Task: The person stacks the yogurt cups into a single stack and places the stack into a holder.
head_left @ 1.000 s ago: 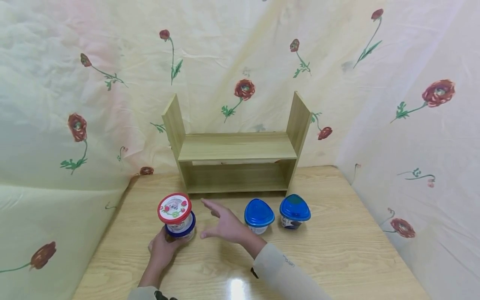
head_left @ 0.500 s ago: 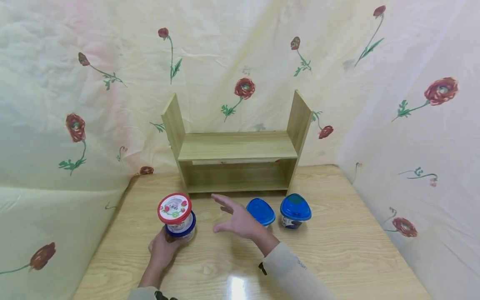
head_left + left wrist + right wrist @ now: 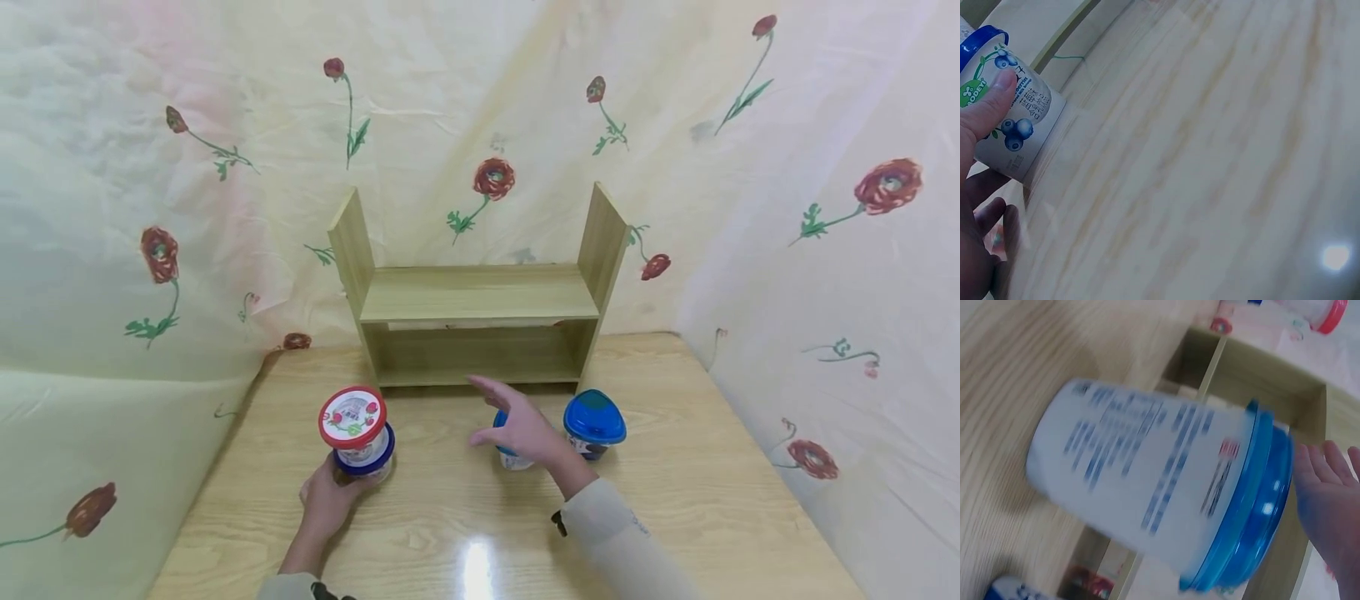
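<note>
At the left of the table, my left hand [image 3: 328, 500] grips the lower of two stacked tubs, a blueberry yogurt tub [image 3: 1019, 115] with a dark blue lid. Its thumb presses against the printed side. On top sits a tub with a red-rimmed lid [image 3: 351, 417] decorated with strawberries. My right hand [image 3: 531, 429] hovers with fingers spread beside a white tub with a bright blue lid [image 3: 1154, 462], partly covering it in the head view. A gap shows between hand and lid in the right wrist view. Right of it stands another blue-lidded tub [image 3: 594, 417].
A two-tier wooden shelf [image 3: 480, 293] with raised side panels stands at the back of the table [image 3: 427, 525]. Flower-patterned cloth [image 3: 420, 125] hangs behind it and at both sides.
My right hand has moved rightward, away from the stacked tubs, to the nearer bright-blue-lidded tub. The left hand keeps its grip on the lower tub of the stack.
</note>
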The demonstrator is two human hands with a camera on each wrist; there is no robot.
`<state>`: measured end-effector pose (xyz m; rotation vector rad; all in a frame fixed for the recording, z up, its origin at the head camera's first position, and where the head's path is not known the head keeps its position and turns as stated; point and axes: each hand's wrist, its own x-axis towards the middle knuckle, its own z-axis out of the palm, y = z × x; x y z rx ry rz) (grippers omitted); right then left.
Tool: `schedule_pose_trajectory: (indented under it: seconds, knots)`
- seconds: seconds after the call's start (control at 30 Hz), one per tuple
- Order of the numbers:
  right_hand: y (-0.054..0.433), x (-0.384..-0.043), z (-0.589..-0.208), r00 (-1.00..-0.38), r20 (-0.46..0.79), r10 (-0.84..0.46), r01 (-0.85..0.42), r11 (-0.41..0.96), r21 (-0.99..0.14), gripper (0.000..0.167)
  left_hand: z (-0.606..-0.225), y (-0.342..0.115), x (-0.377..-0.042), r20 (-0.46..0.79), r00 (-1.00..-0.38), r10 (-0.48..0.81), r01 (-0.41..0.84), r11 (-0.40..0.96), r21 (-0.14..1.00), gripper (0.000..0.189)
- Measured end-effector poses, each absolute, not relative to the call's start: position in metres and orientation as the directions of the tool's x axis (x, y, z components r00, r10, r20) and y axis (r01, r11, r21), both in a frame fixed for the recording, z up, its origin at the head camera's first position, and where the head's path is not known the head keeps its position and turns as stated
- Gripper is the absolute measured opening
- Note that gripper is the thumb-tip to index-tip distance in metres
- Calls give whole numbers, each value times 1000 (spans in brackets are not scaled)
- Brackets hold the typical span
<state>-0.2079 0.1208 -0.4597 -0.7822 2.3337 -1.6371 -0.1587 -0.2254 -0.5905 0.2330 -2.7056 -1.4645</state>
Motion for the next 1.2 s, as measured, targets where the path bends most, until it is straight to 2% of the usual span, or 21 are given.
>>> schedule_pose_trajectory:
  seconds: [0.23, 0.5, 0.83, 1.2]
  knots:
    - [147, -213, -464, -891, 92, -445, -254, 318, -914, 89, -588, -224, -160, -20, -989, -147, -97, 539, 836, 94]
    - [167, -215, -473, -899, 86, -430, -233, 302, -924, 80, -587, -224, -159, -40, -988, -152, -116, 535, 837, 95]
    - [176, -213, -484, -901, 91, -424, -252, 340, -906, 84, -593, -226, -158, -25, -988, -155, -105, 535, 839, 95]
    - [174, -210, -497, -941, 24, -338, -186, 457, -870, 91, -593, -225, -160, -10, -988, -154, -93, 541, 836, 93]
